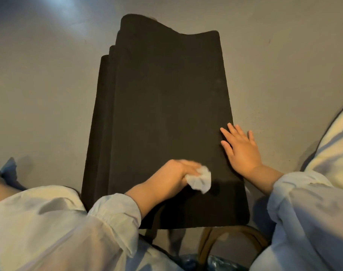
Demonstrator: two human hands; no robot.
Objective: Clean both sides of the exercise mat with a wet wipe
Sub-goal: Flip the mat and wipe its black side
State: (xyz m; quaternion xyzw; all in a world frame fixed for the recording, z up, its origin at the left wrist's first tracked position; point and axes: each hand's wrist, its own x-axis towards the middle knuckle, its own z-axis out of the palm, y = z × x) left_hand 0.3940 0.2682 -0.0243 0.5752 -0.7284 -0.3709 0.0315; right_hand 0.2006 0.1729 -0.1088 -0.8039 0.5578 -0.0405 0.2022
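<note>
the left hand point(174, 173) grips a crumpled white wet wipe point(200, 179), fingers curled around it, pressing it on the near part of the black exercise mat point(163, 98). the right hand point(240, 148) lies flat with fingers spread straight, over the mat's right edge. the mat sits folded in layers on a grey floor point(39, 90), its far edge wavy.

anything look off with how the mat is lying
The far edge of the mat is wavy, not flat, and folded layers stick out unevenly along its left side. Otherwise normal: left hand grips the wipe, right hand lies flat at the right edge.
</note>
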